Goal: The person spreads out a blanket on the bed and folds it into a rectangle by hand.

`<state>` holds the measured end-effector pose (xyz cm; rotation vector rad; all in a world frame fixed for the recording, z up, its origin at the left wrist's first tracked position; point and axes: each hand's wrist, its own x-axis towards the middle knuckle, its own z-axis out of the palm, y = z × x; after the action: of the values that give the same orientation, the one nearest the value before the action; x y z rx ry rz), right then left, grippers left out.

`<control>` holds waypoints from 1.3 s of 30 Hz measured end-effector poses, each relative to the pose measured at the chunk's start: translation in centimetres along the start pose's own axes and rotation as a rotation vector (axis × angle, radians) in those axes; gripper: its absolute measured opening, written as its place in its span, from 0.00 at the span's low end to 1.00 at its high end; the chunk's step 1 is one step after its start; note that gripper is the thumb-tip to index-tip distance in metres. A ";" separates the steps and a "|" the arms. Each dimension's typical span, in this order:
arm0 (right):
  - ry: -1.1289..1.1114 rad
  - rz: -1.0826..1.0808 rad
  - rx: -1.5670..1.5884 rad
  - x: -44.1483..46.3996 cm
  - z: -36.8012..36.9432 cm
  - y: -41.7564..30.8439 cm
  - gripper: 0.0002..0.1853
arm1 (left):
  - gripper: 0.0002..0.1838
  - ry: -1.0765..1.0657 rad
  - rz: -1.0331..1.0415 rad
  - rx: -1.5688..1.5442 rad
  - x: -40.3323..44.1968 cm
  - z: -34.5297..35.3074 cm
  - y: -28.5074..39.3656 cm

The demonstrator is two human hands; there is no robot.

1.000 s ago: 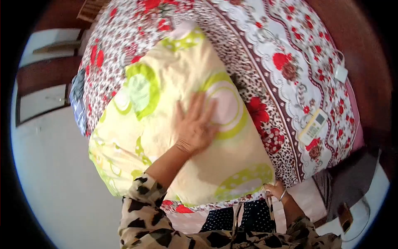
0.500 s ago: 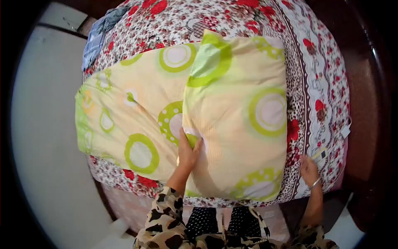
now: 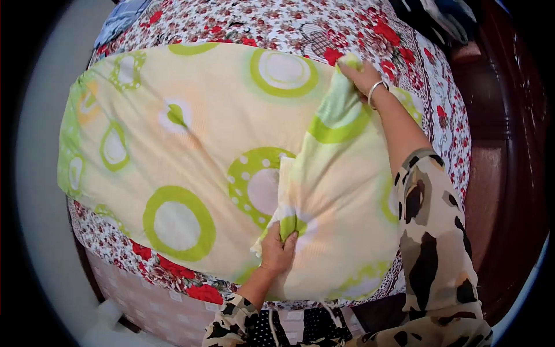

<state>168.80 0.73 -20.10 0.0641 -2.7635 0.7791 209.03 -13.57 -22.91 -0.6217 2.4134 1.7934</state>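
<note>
The left hand point(image 3: 278, 253) grasps a yellow blanket point(image 3: 225, 121) by its folded edge; beyond it, the right hand point(image 3: 364, 81) clutches the fold's far end. Beneath both hands, the blanket covers part of a flowered bedsheet point(image 3: 272, 26).

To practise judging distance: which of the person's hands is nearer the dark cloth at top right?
Right. The right hand is below and left of the dark cloth; the left hand lies much farther below.

Head view, steeply downward — bed point(image 3: 254, 26) apparently close
</note>
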 end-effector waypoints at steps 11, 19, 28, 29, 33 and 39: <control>-0.351 0.011 0.066 1.8 11.0 0.4 0.19 | 0.10 -0.134 -0.254 -0.335 2.9 0.7 -3.8; -0.649 0.413 1.238 -1.3 5.6 -1.5 0.35 | 0.12 0.041 -0.280 -0.378 2.9 -0.4 -1.9; -0.602 -0.568 -0.420 -16.9 -1.7 -3.3 0.38 | 0.32 -0.281 0.220 0.515 1.8 0.8 3.4; -0.618 -0.574 -0.408 -17.0 0.1 -2.3 0.38 | 0.35 -0.284 0.147 0.522 0.9 0.3 0.8; -0.654 -0.499 -0.634 -16.6 4.8 -1.1 0.40 | 0.34 -0.198 0.013 0.716 -5.4 -5.3 -6.1; -0.686 -0.539 -0.336 -15.2 -0.8 -3.1 0.39 | 0.27 0.057 0.038 0.583 -10.4 -9.2 -2.4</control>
<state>184.02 -1.98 -21.92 1.1423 -3.1843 0.1478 221.02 -19.79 -19.14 -0.5599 2.7997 0.9931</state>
